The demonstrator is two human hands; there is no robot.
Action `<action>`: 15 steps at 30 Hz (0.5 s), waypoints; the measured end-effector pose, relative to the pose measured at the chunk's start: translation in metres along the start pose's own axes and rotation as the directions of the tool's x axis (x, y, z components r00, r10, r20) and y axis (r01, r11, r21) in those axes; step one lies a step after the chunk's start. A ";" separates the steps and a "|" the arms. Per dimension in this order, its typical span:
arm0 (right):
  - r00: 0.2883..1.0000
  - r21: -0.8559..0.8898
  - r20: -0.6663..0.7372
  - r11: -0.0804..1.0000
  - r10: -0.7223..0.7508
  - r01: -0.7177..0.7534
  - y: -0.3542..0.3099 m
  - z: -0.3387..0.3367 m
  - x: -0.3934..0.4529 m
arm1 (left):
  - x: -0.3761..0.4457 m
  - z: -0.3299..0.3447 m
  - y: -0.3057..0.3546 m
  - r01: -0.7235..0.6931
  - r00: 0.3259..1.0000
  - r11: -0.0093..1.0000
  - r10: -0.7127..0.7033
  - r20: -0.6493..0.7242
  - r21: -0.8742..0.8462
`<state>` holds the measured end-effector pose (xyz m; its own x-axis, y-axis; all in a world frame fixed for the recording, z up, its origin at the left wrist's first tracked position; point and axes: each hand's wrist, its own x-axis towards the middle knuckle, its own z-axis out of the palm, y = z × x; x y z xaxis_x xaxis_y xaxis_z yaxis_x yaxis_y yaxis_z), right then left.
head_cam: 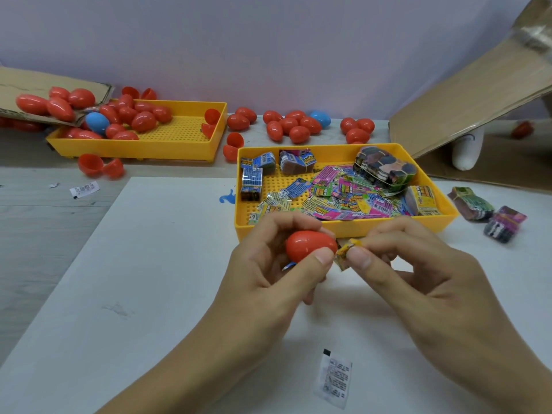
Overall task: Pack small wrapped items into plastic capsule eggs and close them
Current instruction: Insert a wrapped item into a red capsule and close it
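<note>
- Pale bench [149, 294] with white sheet, lilac wall behind, 2 yellow perforated plastic trays
- left hand [268, 282]: fingers curled round a glossy red capsule egg [309, 245], held above the sheet
- right hand [418, 279]: thumb and forefinger pinch a crinkly yellow wrapped item [346, 252] touching the egg's end
- near tray [343, 228]: loose printed packets; far tray [134, 146]: smooth red eggs plus 1 blue egg [96, 122]

I am at a small packing desk [149, 294] by a plain wall: yellow trays [343, 230], piles of plastic eggs [294, 127], and cardboard boxes [466, 109].
</note>
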<state>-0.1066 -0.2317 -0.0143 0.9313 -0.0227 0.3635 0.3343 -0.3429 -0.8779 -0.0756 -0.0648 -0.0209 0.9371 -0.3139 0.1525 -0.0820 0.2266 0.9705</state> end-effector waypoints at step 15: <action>0.998 0.132 0.018 0.989 0.067 -0.069 -0.003 -0.004 0.002 | -0.001 -0.001 0.003 0.010 1.000 0.999 -0.010 -0.003 -0.035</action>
<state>-0.1063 -0.2343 -0.0097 0.9541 -0.0283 0.2983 0.2858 -0.2132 -0.9343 -0.0758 -0.0628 -0.0187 0.9389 -0.3135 0.1420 -0.0605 0.2557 0.9649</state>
